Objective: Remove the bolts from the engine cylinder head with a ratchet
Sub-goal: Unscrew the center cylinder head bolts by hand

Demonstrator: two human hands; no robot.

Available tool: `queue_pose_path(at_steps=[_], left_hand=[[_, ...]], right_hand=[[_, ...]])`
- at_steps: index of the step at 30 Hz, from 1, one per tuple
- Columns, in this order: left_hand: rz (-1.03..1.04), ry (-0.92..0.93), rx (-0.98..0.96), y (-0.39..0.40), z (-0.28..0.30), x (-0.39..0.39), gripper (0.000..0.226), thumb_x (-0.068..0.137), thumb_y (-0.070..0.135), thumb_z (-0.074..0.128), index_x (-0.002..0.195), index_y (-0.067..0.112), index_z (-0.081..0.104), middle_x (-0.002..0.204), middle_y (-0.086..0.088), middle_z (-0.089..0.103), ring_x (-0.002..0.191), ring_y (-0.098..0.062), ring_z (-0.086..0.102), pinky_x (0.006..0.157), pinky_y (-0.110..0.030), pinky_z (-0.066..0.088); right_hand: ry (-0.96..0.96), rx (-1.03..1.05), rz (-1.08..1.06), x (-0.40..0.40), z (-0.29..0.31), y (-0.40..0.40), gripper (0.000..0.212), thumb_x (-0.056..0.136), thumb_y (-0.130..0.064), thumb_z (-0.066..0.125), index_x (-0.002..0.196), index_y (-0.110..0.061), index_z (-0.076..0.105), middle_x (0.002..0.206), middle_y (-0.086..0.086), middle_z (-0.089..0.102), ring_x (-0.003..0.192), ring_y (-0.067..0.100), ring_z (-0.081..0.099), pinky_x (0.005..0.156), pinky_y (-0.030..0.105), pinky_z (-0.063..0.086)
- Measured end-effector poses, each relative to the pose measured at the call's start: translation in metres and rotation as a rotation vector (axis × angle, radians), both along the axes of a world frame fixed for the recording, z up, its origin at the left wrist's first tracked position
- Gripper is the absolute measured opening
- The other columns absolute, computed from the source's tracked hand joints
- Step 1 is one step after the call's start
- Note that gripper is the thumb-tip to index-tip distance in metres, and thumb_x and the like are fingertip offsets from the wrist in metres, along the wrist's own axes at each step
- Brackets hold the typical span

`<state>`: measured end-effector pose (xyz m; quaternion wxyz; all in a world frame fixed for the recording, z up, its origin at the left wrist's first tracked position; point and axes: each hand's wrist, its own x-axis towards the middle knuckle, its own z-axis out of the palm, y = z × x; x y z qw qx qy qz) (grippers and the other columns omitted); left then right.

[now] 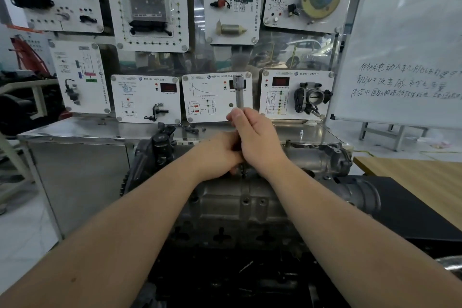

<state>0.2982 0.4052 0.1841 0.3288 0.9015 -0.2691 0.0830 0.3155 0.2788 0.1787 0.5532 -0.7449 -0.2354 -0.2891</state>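
Over the top of the cylinder head point(240, 197), both hands are bunched together around one tool. The right hand point(255, 137) is wrapped round the ratchet point(239, 94), fingers curled tight on the shaft, whose metal end sticks up past the knuckles in front of the training panels point(217, 97). The left hand point(220, 155) sits just below and against it, fingers curled in toward the lower part of the tool; what exactly it pinches is hidden behind the right wrist. Below the hands a small dark bolt head or socket tip point(243, 172) peeks out right at the casting's upper edge, so that looks like the bolt being worked. A few loose bolts point(191, 129) lie on the steel bench point(75, 130) behind the engine, which suggests the job is partway through.

For this step, my read is that the lower hand should steady the socket square on the bolt while the upper hand turns. Keep the tool in line with the bolt's axis; any tilt risks the socket slipping and rounding the head. Turn smoothly, and once the bolt spins freely, keep it from dropping into the engine's recesses.
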Motion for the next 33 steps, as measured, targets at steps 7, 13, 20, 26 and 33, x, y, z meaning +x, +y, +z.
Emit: queue_pose_path(at_steps=[7, 13, 20, 26, 33], left_hand=[[0.033, -0.031, 0.082, -0.001, -0.001, 0.002, 0.013, 0.094, 0.024, 0.056, 0.106, 0.027, 0.059, 0.084, -0.004, 0.074, 0.061, -0.011, 0.069, 0.068, -0.038, 0.057], [0.03, -0.113, 0.119, -0.003, -0.001, 0.001, 0.014, 0.094, 0.029, 0.058, 0.106, 0.023, 0.062, 0.079, -0.002, 0.072, 0.057, -0.012, 0.067, 0.069, -0.042, 0.056], [-0.004, 0.01, 0.02, 0.0, -0.002, 0.001, 0.016, 0.097, 0.022, 0.053, 0.108, 0.021, 0.065, 0.086, -0.004, 0.074, 0.067, -0.012, 0.071, 0.081, -0.042, 0.057], [-0.012, -0.07, 0.07, -0.001, -0.003, 0.001, 0.01, 0.095, 0.026, 0.055, 0.104, 0.027, 0.06, 0.078, 0.002, 0.071, 0.059, -0.009, 0.068, 0.07, -0.039, 0.057], [-0.02, -0.047, 0.018, -0.002, -0.003, 0.001, 0.013, 0.096, 0.026, 0.055, 0.104, 0.021, 0.063, 0.075, 0.002, 0.07, 0.059, -0.01, 0.067, 0.07, -0.041, 0.058]], right_hand=[[0.034, 0.033, -0.034, -0.005, -0.001, -0.002, 0.031, 0.108, -0.033, 0.04, 0.096, -0.022, 0.066, 0.074, -0.011, 0.059, 0.07, 0.002, 0.056, 0.067, 0.022, 0.042], [0.0, 0.059, -0.085, -0.006, -0.002, -0.003, 0.022, 0.095, -0.034, 0.066, 0.079, -0.022, 0.059, 0.065, -0.006, 0.055, 0.064, 0.009, 0.053, 0.062, 0.027, 0.048], [0.061, 0.047, -0.091, -0.008, -0.001, -0.002, 0.033, 0.104, -0.032, 0.05, 0.079, -0.018, 0.067, 0.066, -0.009, 0.063, 0.062, 0.0, 0.054, 0.062, 0.02, 0.042], [0.032, 0.086, -0.096, -0.009, -0.001, -0.002, 0.023, 0.096, -0.039, 0.063, 0.082, -0.02, 0.061, 0.072, 0.0, 0.063, 0.067, 0.015, 0.058, 0.064, 0.036, 0.051], [0.022, 0.052, -0.107, -0.012, -0.001, -0.003, 0.024, 0.104, -0.033, 0.049, 0.086, -0.028, 0.064, 0.084, -0.013, 0.073, 0.067, -0.005, 0.058, 0.068, 0.021, 0.042]])
